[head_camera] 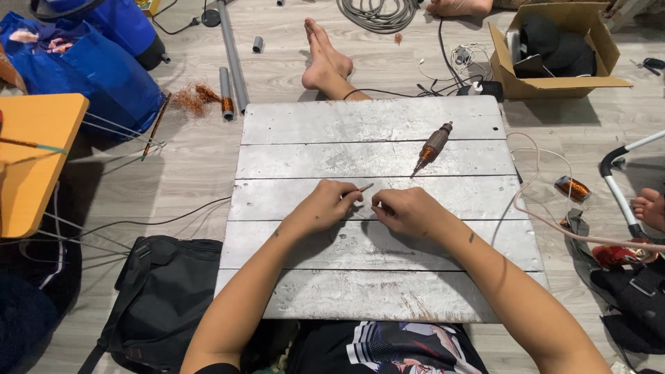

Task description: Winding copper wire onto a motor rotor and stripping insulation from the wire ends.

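The thin stick (365, 188) pinched in the left hand's grip (325, 206) is too small to identify; the right hand (409, 210) hides its own fingertips. The worktop's (374, 125) near edge lies behind the forearms.

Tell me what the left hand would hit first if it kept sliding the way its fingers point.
Probably the right hand: the left hand points rightward across the grey board, holding a thin stick; their fingertips look nearly touching.
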